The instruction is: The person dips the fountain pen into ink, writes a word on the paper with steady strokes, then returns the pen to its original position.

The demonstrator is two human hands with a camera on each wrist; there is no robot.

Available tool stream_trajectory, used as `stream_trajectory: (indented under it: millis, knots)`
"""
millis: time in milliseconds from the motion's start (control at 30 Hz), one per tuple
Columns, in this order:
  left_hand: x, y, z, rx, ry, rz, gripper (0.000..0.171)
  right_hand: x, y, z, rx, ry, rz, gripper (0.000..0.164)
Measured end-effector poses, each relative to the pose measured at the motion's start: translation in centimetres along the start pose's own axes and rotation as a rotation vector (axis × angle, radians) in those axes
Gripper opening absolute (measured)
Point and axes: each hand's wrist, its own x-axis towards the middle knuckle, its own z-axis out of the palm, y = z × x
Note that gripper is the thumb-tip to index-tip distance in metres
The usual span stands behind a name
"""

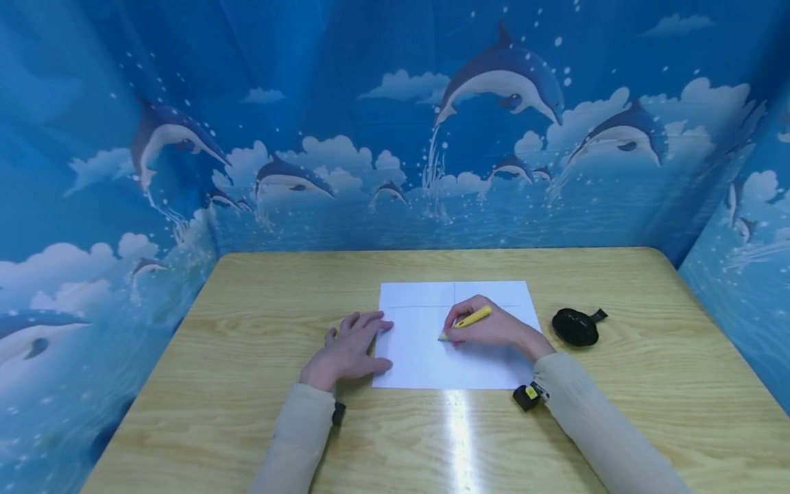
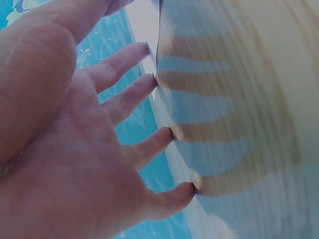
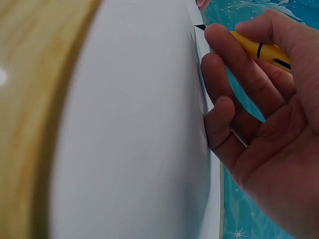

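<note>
A white sheet of paper (image 1: 410,353) lies on the wooden table, with a thin horizontal line across its upper part and a short vertical line at the top middle. My right hand (image 1: 494,329) pinches a yellow pen (image 1: 475,316), its dark tip down at the middle of the sheet. In the right wrist view, thumb and index finger grip the pen (image 3: 273,54) while the other fingers curl loosely beside the paper. Fingers spread, my left hand (image 1: 348,350) rests at the sheet's left edge, thumb and index fingertip on the paper.
To the right of the sheet sits a black rounded object (image 1: 575,327) with a short tab. The wooden table (image 1: 259,322) backs onto a blue curtain (image 1: 370,82) printed with dolphins. Dark wrist devices show at both sleeves.
</note>
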Motion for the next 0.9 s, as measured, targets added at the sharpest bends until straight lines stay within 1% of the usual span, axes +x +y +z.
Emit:
stream_trajectory:
  millis: [200,533,900]
  knots:
    - [0.1,-0.1,0.0,0.004,-0.004,-0.007,0.066,0.0,-0.1,0.4,0.014,-0.014,-0.002,0.009]
    - [0.0,0.1,0.0,0.002,-0.010,-0.018,0.066,0.2,-0.2,0.8,0.004,-0.035,-0.005,0.011]
    - [0.0,0.2,0.0,0.011,-0.006,-0.023,0.066,0.2,-0.4,1.2,0.010,-0.066,0.001,0.009]
